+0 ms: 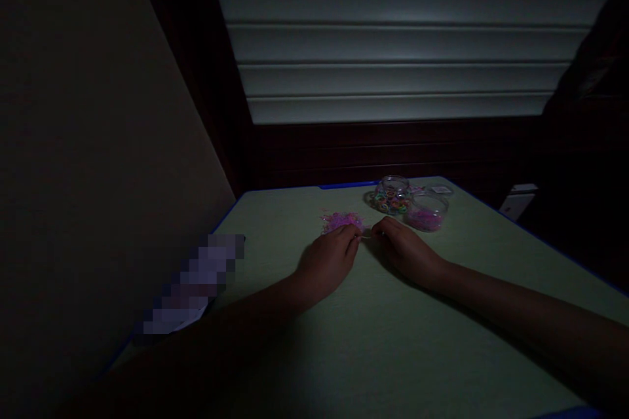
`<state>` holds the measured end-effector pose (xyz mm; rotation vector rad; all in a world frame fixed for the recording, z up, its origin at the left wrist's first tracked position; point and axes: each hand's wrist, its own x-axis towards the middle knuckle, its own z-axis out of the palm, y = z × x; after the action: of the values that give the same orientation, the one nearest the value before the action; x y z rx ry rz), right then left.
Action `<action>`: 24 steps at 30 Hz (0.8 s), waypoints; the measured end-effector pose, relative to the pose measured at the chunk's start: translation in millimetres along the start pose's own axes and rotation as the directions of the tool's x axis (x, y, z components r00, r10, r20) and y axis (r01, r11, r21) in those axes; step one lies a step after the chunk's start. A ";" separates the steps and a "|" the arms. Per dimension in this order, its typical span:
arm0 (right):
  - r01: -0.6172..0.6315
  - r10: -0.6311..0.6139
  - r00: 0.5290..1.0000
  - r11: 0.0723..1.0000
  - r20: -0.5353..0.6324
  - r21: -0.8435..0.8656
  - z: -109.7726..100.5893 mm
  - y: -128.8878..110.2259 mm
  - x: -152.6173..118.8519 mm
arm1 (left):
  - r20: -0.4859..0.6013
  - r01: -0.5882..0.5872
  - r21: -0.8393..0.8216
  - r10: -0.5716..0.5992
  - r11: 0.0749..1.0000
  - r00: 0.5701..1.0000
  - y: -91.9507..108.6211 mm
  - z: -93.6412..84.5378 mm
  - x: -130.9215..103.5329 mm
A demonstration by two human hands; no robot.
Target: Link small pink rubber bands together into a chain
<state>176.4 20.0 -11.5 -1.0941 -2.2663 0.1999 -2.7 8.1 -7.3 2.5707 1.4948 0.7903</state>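
Observation:
Over the table, my left hand [330, 260] is closed in a pinch, thumb against forefinger. Facing it, my right hand [407, 250] is pinched too, its fingertips a short gap away. A thin pale rubber band [366, 237] spans that gap, with an end at each hand's fingertips; its exact shape is too small and dim to make out. Just beyond my left hand lies a loose pile of small pink and purple bands [343, 220], partly hidden by the knuckles. Behind my right hand stands a clear round tub [426, 212] holding pink bands.
A clear jar [392, 198] of multicoloured bands stands beside the tub, with a clear lid [439, 190] behind. The pale green table [373, 353] has a blue edge. A blurred-out flat object [196, 285] lies at the left, near the wall [98, 111]. The room is dim.

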 end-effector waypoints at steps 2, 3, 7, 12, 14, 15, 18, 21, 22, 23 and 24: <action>-0.001 0.001 1.000 1.000 -0.004 0.007 -0.4 -0.1 0.0 | -0.006 -0.005 0.004 0.005 1.000 1.000 -0.6 -0.1 -0.3; 0.000 0.000 1.000 1.000 -0.009 0.011 -0.5 -0.2 0.1 | -0.009 -0.008 0.004 0.008 1.000 1.000 -0.7 0.0 -0.4; 0.008 -0.007 1.000 0.999 -0.027 0.042 -0.5 -0.6 0.7 | -0.016 -0.020 -0.004 0.020 1.000 1.000 -0.5 0.6 -0.3; -0.015 0.021 0.998 0.994 -0.058 0.109 0.1 -0.3 2.5 | -0.012 -0.024 -0.005 0.023 1.000 1.000 -1.1 1.3 -0.2; -0.046 0.053 0.998 0.988 -0.046 0.148 -0.3 -0.1 3.5 | -0.013 -0.025 -0.004 0.025 1.000 1.000 -1.5 1.1 -0.2; -0.060 0.066 0.997 0.984 -0.032 0.170 -0.7 -0.1 4.0 | -0.012 -0.026 -0.003 0.026 1.000 1.000 -1.7 0.9 -0.2; -0.076 0.077 0.997 0.973 0.004 0.218 -2.7 -0.3 4.8 | -0.009 -0.027 0.003 0.027 1.000 1.000 -2.0 0.8 0.0; -0.076 0.073 0.997 0.975 0.023 0.210 -4.0 -0.1 5.0 | -0.006 -0.018 0.013 0.018 1.000 1.000 -2.0 1.4 0.3; -0.079 0.074 0.997 0.976 0.028 0.203 -4.0 0.2 5.0 | -0.003 -0.016 0.015 0.016 1.000 1.000 -1.9 1.7 0.3; -0.082 0.077 0.997 0.977 0.031 0.198 -3.8 0.6 5.0 | -0.001 -0.015 0.016 0.015 1.000 1.000 -1.9 2.0 0.3; -0.084 0.080 0.996 0.977 0.032 0.194 -3.4 1.1 5.0 | -0.001 -0.013 0.016 0.013 1.000 1.000 -1.9 2.3 0.1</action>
<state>176.7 24.0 -6.9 -1.0865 -2.1706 0.4613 -3.1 9.7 -9.8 2.5943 1.4929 0.7850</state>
